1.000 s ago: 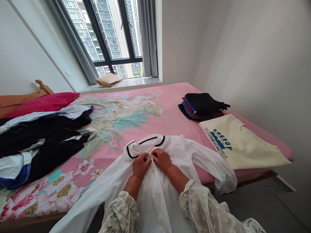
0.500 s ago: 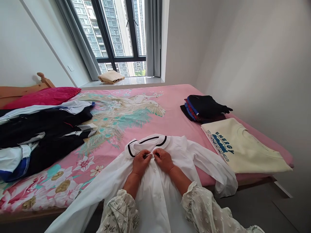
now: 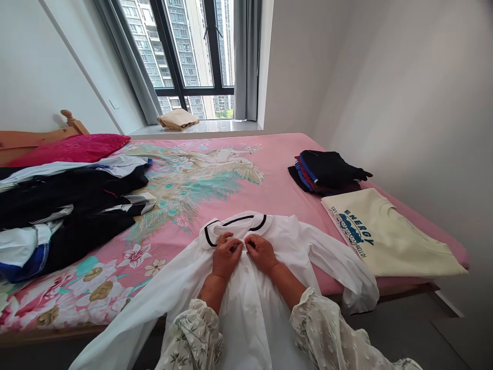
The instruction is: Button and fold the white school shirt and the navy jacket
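A white shirt [image 3: 246, 308] with a black-trimmed collar lies face up at the near edge of the bed, its lower part hanging off toward me. My left hand [image 3: 224, 258] and my right hand [image 3: 262, 253] sit side by side just below the collar. Both pinch the shirt's front placket where the two edges meet, fingers closed on the fabric. The shirt's sleeves spread out to both sides.
The pink flowered bed sheet [image 3: 269, 190] covers the bed. A heap of dark and white clothes [image 3: 65, 205] lies at the left, with a red pillow [image 3: 69, 149] behind. A folded dark stack [image 3: 327, 172] and a cream T-shirt [image 3: 389, 234] lie at the right. A tan bundle [image 3: 177, 118] rests on the windowsill.
My hands have stayed at the placket under the collar, fingers shifting slightly. The view has drifted a little; the shirt lies as before.
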Tool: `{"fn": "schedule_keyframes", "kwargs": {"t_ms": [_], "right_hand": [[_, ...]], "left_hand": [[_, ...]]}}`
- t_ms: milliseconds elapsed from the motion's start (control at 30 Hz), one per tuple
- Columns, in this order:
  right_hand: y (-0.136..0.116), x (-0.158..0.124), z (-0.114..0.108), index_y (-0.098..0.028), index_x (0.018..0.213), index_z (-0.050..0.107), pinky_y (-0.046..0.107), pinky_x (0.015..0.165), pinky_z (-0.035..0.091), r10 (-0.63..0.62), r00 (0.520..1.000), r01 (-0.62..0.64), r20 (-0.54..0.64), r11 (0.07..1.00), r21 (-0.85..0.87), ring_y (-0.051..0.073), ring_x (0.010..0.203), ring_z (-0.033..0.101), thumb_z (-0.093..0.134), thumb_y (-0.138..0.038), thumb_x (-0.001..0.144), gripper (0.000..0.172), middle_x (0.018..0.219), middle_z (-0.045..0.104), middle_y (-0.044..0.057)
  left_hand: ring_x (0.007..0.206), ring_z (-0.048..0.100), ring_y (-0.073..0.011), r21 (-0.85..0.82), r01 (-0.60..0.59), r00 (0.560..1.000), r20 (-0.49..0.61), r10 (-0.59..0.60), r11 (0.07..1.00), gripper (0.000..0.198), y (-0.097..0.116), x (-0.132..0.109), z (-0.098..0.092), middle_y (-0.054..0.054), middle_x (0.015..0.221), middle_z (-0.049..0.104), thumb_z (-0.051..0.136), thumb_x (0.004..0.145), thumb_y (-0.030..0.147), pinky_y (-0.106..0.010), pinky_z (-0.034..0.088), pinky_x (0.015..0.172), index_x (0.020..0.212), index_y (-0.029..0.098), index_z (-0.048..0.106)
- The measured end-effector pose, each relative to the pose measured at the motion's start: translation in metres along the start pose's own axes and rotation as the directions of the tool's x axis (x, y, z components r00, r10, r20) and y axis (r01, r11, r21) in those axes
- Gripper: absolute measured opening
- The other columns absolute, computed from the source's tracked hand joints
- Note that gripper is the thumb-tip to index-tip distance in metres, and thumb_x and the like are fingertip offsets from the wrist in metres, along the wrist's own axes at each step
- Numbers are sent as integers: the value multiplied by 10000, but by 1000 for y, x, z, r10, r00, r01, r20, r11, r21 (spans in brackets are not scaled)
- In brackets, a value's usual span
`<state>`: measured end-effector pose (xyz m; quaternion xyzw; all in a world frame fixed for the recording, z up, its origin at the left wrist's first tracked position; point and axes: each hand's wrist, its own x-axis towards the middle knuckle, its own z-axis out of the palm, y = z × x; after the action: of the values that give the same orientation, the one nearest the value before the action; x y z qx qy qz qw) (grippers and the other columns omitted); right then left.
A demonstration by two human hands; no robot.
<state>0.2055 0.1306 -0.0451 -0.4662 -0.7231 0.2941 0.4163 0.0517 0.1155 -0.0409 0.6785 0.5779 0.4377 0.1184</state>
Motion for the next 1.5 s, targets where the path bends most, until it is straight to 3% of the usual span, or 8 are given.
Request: {"fn": "schedule_keyframes", "kwargs": {"t_ms": [267, 533, 1100, 1333, 1500], "right_hand": [[-1, 0, 1, -224, 747, 613, 234, 666, 428, 71, 997, -71, 12, 996, 56, 128, 661, 545, 524, -241, 765, 92, 721, 625, -21], [1, 6, 3, -216, 711, 552, 229, 579, 419, 206, 978, -205, 8, 969, 137, 117, 590, 507, 580, -278, 672, 78, 660, 591, -34], [6, 19, 4, -197, 623, 461, 201, 443, 327, 343, 931, -363, 120, 848, 387, 69, 438, 381, 610, -287, 589, 178, 531, 520, -61], [3, 15, 2, -200, 633, 441, 225, 537, 421, 306, 946, -321, 111, 819, 475, 102, 561, 501, 651, -338, 612, 252, 662, 606, -10], [5, 12, 3, -208, 648, 443, 279, 686, 485, 270, 958, -279, 92, 817, 504, 141, 693, 575, 666, -373, 624, 279, 747, 633, 9]], "left_hand": [[853, 614, -133, 57, -13, 998, 68, 9, 998, 78, -1, -1, 2, -22, 965, 614, 582, 763, 192, -246, 511, 734, 784, 227, 648], [848, 591, -138, 107, 13, 992, 124, -26, 994, 55, 8, -1, 0, -13, 902, 597, 577, 756, 180, -253, 477, 742, 765, 220, 613], [819, 576, -137, 123, 44, 989, 136, -60, 992, 36, 13, -2, -3, 2, 897, 593, 597, 769, 238, -241, 440, 681, 801, 226, 588], [764, 581, -105, 99, 26, 994, 102, -36, 995, 68, 6, -5, 1, -4, 1002, 588, 574, 803, 271, -220, 467, 676, 847, 250, 622], [919, 610, -141, 102, 9, 996, 82, -17, 995, 95, 4, -6, 3, -24, 1067, 610, 574, 813, 282, -243, 492, 757, 867, 257, 648]]}}
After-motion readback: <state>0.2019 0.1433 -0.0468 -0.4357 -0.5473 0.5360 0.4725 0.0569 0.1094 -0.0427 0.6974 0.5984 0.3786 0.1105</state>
